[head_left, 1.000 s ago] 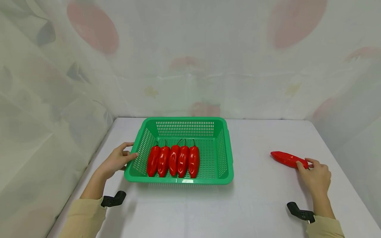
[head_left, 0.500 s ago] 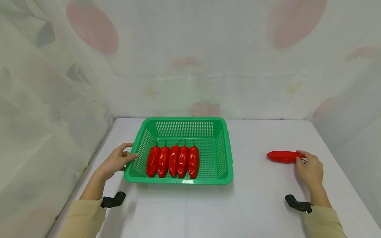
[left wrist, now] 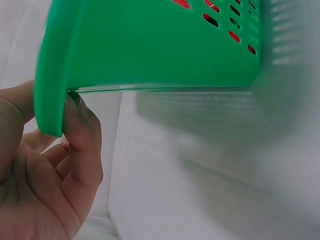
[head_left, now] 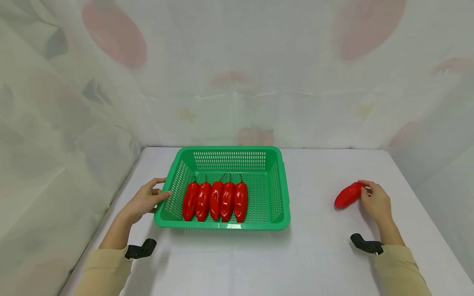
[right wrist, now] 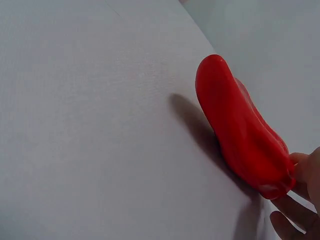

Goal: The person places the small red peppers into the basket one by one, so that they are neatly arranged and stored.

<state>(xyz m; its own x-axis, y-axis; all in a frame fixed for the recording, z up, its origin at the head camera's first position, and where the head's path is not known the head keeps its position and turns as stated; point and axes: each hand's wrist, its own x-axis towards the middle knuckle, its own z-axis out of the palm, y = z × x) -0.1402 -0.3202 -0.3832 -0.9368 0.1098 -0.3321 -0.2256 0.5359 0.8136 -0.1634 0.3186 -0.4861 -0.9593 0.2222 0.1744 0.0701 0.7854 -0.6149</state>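
Note:
My right hand pinches a red chili pepper by its stem end, over the right side of the table. In the right wrist view the pepper points away from the fingers, its shadow falling on the white cloth. My left hand grips the left rim of a green plastic basket, thumb over the rim and fingers beneath it, as the left wrist view shows at the basket's lip. Several red peppers lie side by side in the basket's left and middle part, stems toward the back.
A white cloth covers the table. Behind it hangs a pale patterned curtain, with more of the same cloth along both sides. The right part of the basket floor shows bare.
My right hand has moved left and slightly back with the pepper, whose tip has swung toward the front. The left hand and the basket have stayed in place.

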